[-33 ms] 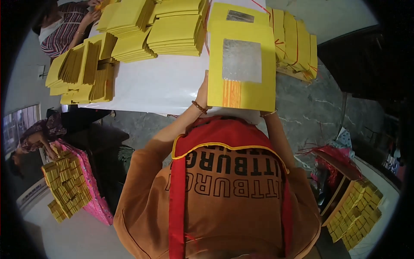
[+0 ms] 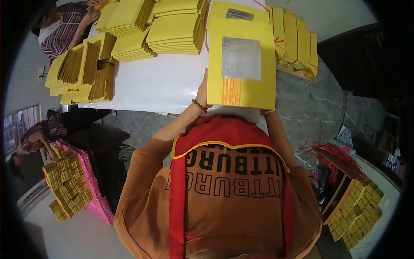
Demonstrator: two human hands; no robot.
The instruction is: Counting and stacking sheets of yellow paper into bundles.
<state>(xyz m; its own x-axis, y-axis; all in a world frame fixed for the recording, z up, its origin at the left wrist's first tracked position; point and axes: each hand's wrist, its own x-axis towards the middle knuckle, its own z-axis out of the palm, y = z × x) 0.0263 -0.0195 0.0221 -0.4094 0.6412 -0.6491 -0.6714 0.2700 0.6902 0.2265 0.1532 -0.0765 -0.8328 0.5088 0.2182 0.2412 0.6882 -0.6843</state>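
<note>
I hold a stack of yellow paper sheets (image 2: 241, 90) up in front of my chest. Its top sheet has a silver foil square above orange stripes. My left hand (image 2: 202, 91), with a bead bracelet at the wrist, grips the stack's lower left edge. My right hand (image 2: 268, 111) is almost hidden behind the lower right corner, and only the wrist shows there. A second sheet with a foil patch (image 2: 239, 13) lies just beyond on the white table (image 2: 164, 82).
Piles of yellow sheets (image 2: 172, 30) cover the table's far side, with fanned piles (image 2: 82, 69) at left and red-tied bundles (image 2: 295, 39) at right. A person in a striped top (image 2: 60, 30) works at far left. A pink box (image 2: 97, 203) and a wooden crate (image 2: 338, 190) hold gold paper.
</note>
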